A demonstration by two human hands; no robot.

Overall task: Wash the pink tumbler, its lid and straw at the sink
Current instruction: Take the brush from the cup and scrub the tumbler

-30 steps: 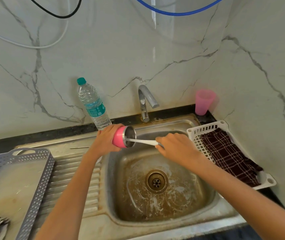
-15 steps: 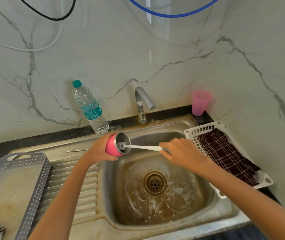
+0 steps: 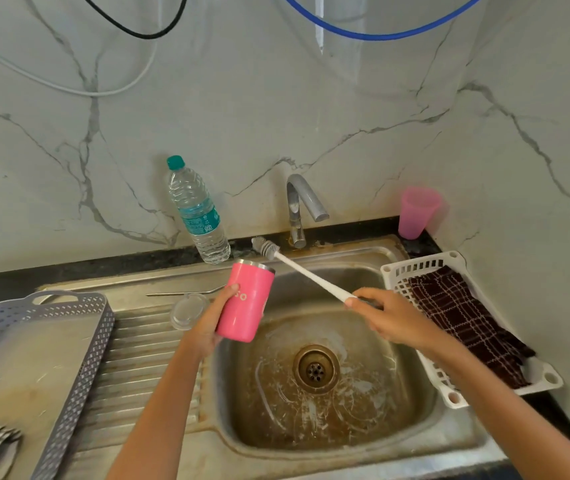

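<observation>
My left hand (image 3: 211, 320) grips the pink tumbler (image 3: 246, 300), held nearly upright over the left edge of the steel sink (image 3: 314, 441), mouth up. In my right hand (image 3: 392, 318) is the white handle of a bottle brush (image 3: 306, 272); its grey bristle head points up and left, just above and behind the tumbler's rim, outside the tumbler. The clear lid (image 3: 188, 310) lies flat on the ribbed drainboard, left of the tumbler. Behind the lid, the metal straw (image 3: 186, 292) rests on the drainboard.
The tap (image 3: 299, 206) stands behind the basin with no water running. A water bottle (image 3: 198, 211) is at the back left, a pink plastic cup (image 3: 417, 212) at the back right. A white basket with a checked cloth (image 3: 415, 268) sits right; a grey perforated tray (image 3: 79, 358) left.
The tumbler has gone from lying sideways, mouth to the right, to nearly upright. The brush has come out of the tumbler, its head now raised above the rim. The lid and straw are now uncovered.
</observation>
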